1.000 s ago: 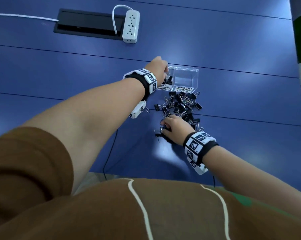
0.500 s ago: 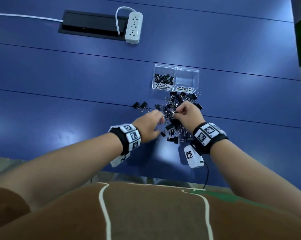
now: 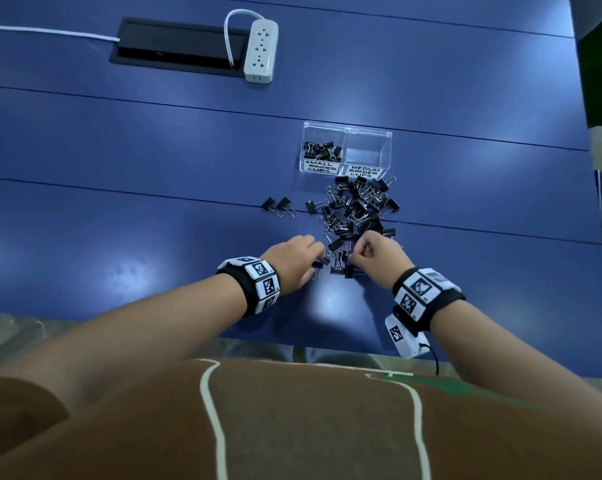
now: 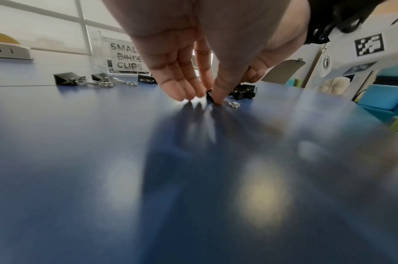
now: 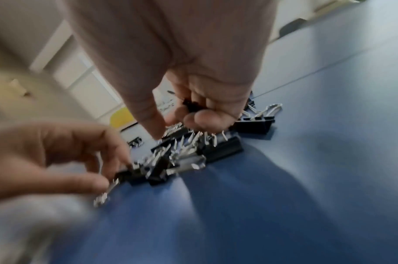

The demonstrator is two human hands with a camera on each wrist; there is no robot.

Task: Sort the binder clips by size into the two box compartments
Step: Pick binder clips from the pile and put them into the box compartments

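A clear two-compartment box [image 3: 346, 131] stands on the blue table [image 3: 119, 237]. Its left half, labelled SMALL BINDER CLIPS, holds several small black clips [image 3: 322, 150]. The right half, labelled MEDIUM, holds nothing. A pile of black binder clips [image 3: 356, 209] lies just in front of the box. Both hands are at the pile's near edge. My left hand [image 3: 318, 263] pinches a small clip [image 4: 209, 96] on the table between thumb and forefinger. My right hand [image 3: 356, 256] is curled round small clips [image 5: 190, 105] in its palm, thumb reaching down to the pile.
Two stray clips [image 3: 279, 206] lie left of the pile. A white power strip [image 3: 260, 50] and a black cable hatch [image 3: 174, 46] sit at the far side. The table's near edge runs just behind my wrists.
My left hand has come back from the box's small compartment to the pile. Both hands have drawn together at the pile's near edge, and the left now pinches a clip.
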